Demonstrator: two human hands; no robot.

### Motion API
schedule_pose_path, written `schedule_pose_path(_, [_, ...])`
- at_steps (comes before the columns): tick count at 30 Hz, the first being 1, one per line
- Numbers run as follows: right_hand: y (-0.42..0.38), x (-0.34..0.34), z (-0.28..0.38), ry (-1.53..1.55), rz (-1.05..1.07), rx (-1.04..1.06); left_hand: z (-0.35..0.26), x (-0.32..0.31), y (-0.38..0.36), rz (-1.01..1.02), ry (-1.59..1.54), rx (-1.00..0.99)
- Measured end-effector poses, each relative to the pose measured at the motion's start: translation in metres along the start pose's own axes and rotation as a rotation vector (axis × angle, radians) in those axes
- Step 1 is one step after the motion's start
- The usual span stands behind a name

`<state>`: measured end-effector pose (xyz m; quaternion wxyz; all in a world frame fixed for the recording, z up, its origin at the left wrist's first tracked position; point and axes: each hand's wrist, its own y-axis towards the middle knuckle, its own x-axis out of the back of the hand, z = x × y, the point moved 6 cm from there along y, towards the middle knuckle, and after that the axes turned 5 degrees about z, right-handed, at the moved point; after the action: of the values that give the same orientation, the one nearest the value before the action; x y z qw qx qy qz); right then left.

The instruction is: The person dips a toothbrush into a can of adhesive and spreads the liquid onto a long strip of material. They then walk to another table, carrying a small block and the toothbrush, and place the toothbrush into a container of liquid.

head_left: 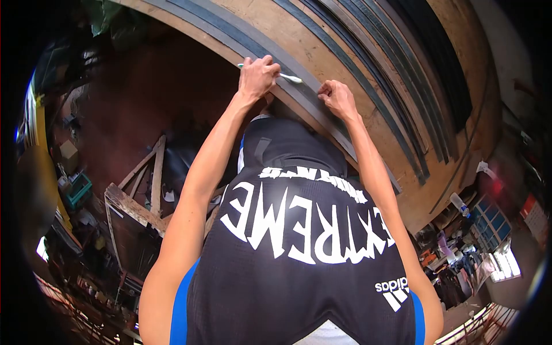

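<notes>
Grey and long, the curved strip [315, 107] lies right below our fingers, along the near edge of the wooden bench [411, 202]. Our left hand [259, 77] is clenched around a slim white stick [292, 79], whose rounded end pokes out on the side toward our right hand [337, 99], while its green-tinged end shows beyond the other side of the fist. The right fingers are curled in over the same strip, just beside that rounded end but apart from it; they are too small in view for us to tell whether they pinch anything. Past our fingertips, more dark strips [384, 68] lie side by side, following the bench's curve. We judge the step in hand to be close, light handwork over the nearest strip, with the stick held ready rather than pressed hard. From this pose, a next move calls for a steady left grip, right fingertips kept clear of the stick's end, and little push against the strip.
</notes>
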<state>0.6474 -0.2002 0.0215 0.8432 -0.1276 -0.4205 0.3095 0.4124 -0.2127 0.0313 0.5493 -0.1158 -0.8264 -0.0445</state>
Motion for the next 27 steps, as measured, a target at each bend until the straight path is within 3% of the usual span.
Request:
schedule_pose_path(11, [0.001,0.000,-0.003,0.021,-0.012,-0.068,0.041,0.048,-0.005,-0.067,0.033,0.103])
schedule_pose_path(13, [-0.001,-0.002,-0.005,-0.002,-0.036,-0.032,0.014,0.042,-0.007,-0.021,-0.016,-0.022])
schedule_pose_path(15, [0.000,0.001,-0.004,0.102,0.052,-0.153,-0.020,0.024,-0.007,0.002,-0.106,-0.135])
schedule_pose_path(19, [-0.002,0.001,-0.003,0.083,0.037,-0.169,-0.037,-0.008,0.000,0.029,-0.109,-0.207])
schedule_pose_path(23, [-0.002,0.001,-0.003,0.029,0.007,-0.101,0.003,0.011,0.002,0.070,0.086,-0.096])
schedule_pose_path(27, [-0.001,0.002,-0.002,0.026,-0.005,-0.049,0.041,0.039,0.000,0.041,0.091,0.046])
